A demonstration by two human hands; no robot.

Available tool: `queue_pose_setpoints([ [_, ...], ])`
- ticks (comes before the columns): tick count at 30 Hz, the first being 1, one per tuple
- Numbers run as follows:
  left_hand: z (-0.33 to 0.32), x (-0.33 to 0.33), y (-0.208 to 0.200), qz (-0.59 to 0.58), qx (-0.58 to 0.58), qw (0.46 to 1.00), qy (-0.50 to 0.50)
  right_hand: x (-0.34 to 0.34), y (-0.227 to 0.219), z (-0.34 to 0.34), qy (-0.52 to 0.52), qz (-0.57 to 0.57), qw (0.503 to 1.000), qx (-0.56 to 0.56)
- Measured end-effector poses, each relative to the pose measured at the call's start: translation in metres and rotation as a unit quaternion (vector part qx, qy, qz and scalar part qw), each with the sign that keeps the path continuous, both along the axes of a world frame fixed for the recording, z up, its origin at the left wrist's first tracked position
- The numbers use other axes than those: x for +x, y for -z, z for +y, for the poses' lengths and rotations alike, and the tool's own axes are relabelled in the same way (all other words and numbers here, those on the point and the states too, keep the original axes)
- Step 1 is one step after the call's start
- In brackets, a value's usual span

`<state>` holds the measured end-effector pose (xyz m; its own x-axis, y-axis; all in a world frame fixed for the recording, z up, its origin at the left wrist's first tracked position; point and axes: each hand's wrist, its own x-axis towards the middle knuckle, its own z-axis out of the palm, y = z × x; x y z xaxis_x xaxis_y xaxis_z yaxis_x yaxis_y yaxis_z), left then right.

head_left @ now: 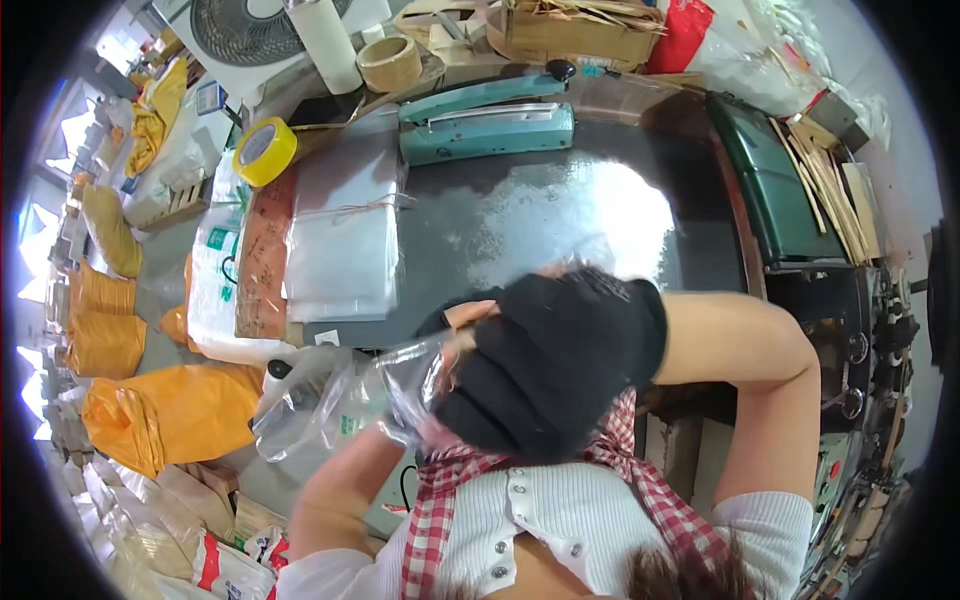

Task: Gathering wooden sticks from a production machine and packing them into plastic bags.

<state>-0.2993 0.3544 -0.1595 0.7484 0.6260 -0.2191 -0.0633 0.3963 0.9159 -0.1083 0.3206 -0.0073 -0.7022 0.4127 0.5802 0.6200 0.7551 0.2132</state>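
Item: black fabric piece (550, 365), bunched, held in front of the chest at the tabletop's near edge; blurred, exact form not determinable.
Wrapping: clear plastic bag (335, 405), hanging to the left of the fabric and touching it.
Left grip: the left hand (452, 368) appears clenched on the bag beside the fabric; motion blurs the fingers.
Right grip: cannot tell; the right forearm (735, 335) runs to the fabric, which conceals the hand.
Handling: fabric judged light, soft and limp, best held by its folded bulk; bag judged thin, slippery and easily creased, best taken at the rim.
Surface: dark tabletop (440, 220), worn, with strong glare right of centre.
On surface: teal hand sealer (487, 135) at the back; string-tied stack of clear bags (345, 255) at left, yellow tape roll (265, 152) near its far end.
Room: cluttered workroom; fan (250, 30) beyond, orange sack (175, 412) at left, dark green box (770, 185) at right.
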Motion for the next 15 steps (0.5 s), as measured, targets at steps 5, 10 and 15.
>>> queue_pose_setpoints([
  [5,0.061,0.033,0.005,0.076,0.205,0.972,-0.089,0.080,0.064,0.157,0.158,0.099,0.982,0.010],
  [10,0.114,0.088,0.026,-0.011,-0.017,0.999,-0.030,0.208,0.146,0.213,0.592,0.206,0.773,0.098],
  [15,0.178,0.128,0.071,0.000,-0.085,0.995,0.048,0.144,0.062,0.234,0.355,0.130,0.925,-0.022],
])
